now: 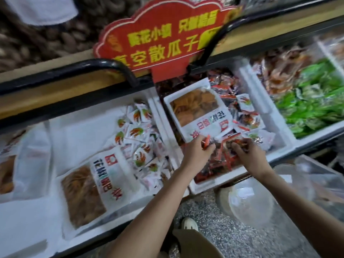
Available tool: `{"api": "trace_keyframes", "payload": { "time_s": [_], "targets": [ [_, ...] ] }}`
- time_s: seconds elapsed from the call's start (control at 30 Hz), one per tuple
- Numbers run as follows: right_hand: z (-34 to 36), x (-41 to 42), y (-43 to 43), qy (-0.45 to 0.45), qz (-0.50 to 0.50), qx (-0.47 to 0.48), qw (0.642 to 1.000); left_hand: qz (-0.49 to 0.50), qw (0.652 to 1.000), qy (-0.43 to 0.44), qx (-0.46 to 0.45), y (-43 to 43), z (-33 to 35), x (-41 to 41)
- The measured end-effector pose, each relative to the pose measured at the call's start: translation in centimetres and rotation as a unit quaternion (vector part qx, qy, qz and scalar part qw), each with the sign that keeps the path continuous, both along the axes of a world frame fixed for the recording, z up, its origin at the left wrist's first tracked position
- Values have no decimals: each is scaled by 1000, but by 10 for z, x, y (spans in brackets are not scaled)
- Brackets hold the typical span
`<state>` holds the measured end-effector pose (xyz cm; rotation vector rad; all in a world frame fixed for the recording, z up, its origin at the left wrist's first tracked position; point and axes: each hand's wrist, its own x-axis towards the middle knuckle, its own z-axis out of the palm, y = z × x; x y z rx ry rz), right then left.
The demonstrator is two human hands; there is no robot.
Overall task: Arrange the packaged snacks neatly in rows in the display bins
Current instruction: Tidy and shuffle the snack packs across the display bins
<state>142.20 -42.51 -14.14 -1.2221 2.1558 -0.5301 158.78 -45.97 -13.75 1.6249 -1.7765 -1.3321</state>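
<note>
Two hands reach low in my view, past a white shoe (189,223) and a clear plastic tub (251,203) that is much blurred. I see the left hand (198,148) pinching one red packet (207,141) between thumb and fingers. The right hand (248,155) curls its fingers round some of the red packets (219,164) in the heap; the fingertips are smeared, so how many I cannot tell. Both hands are at the front of the middle white bin (204,188). Behind them a large white pack (201,110) lies on the heap. Farther, a red sign (163,40) hides the back of the bin.
</note>
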Motion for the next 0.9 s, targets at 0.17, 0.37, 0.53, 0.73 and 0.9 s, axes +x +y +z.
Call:
{"api": "trace_keyframes", "payload": {
  "time_s": [0.17, 0.37, 0.53, 0.73, 0.9],
  "targets": [
    [-4, 13, -1, 67, 56, -48, 995, 19, 998, 24, -50, -5, -1, 1],
    [-18, 105, 34, -86, 235, -10, 968, 128, 973, -118, -153, 9, -21, 142],
    [-41, 192, 44, -191, 263, 107, 940, 191, 939, -272, -91, 4, -40, 271],
    [-60, 260, 52, -289, 160, 242, 912, 129, 965, -229, -17, -1, -60, 329],
    [-61, 286, 62, -353, 46, 194, 914, 100, 979, -154, -91, 9, -45, 336]
  ]
}}
